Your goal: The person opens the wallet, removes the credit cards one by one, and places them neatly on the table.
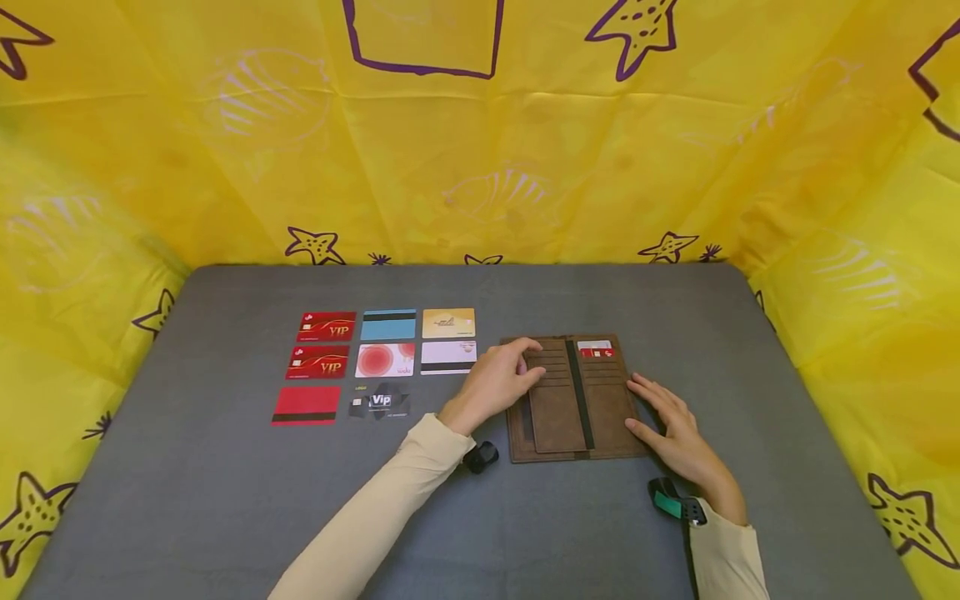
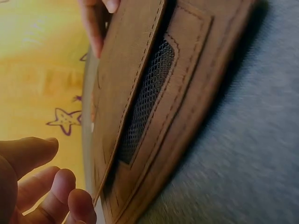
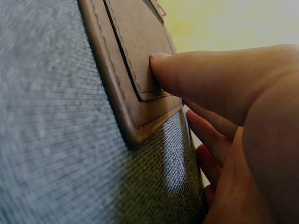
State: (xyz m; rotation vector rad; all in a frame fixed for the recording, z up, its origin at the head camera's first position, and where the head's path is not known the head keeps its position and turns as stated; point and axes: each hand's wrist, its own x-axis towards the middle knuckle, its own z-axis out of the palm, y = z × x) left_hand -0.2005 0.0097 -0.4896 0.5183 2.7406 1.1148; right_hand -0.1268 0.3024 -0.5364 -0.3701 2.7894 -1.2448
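Observation:
A brown leather wallet (image 1: 555, 417) lies unfolded on the grey table, with card slots on both halves and a dark strip down its middle. Red and white cards (image 1: 597, 351) show in the top slot on the right. My left hand (image 1: 498, 377) is over the wallet's upper left part, fingers loosely bent beside the edge of its inner flap (image 2: 124, 70); nothing shows between thumb and fingers. Under that flap a mesh pocket (image 2: 149, 98) is visible in the left wrist view. With its thumb on the leather, my right hand (image 1: 678, 437) rests at the wallet's right edge, fingers extended.
Left of the wallet, several cards lie in rows, among them a red VIP card (image 1: 317, 362), a blue card (image 1: 387, 325), a yellow card (image 1: 448, 322) and a black Vip card (image 1: 380, 403). Yellow patterned cloth (image 1: 480, 133) stands around the table's back and sides.

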